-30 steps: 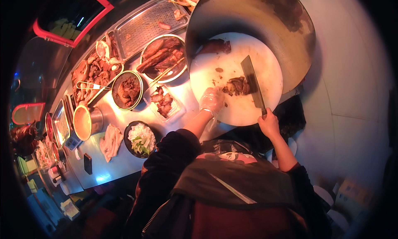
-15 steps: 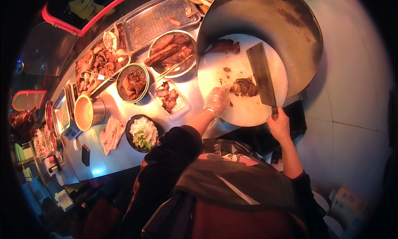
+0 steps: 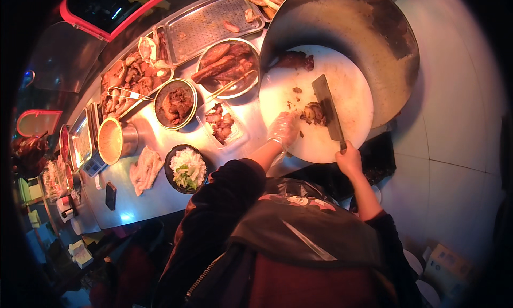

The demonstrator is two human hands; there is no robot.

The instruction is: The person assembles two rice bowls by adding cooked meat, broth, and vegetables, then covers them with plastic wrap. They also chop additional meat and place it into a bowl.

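Observation:
On the round white chopping board [image 3: 350, 89] lies a small chunk of dark roasted meat [image 3: 312, 114], with a few scraps beside it. My right hand [image 3: 348, 158] is closed around the handle of a broad cleaver [image 3: 331, 115]. Its blade stands close against the chunk's right side. My left hand [image 3: 285, 128], in a clear plastic glove, rests at the board's left edge just left of the chunk. Its fingers look loosely bent, with nothing visible in them. A larger piece of dark meat [image 3: 294, 60] sits at the board's far side.
A tall metal rim [image 3: 385, 41] curves behind the board. To the left are a plate of roasted meat [image 3: 225, 62], a bowl of meat [image 3: 176, 106], a clear tub of chopped meat [image 3: 220, 125], a bowl of rice and greens [image 3: 187, 169] and a phone [image 3: 110, 196].
The cleaver has come down and left, its blade turned more edge-on and nearer the chunk. My right hand moved slightly left with it. My left hand stays beside the chunk.

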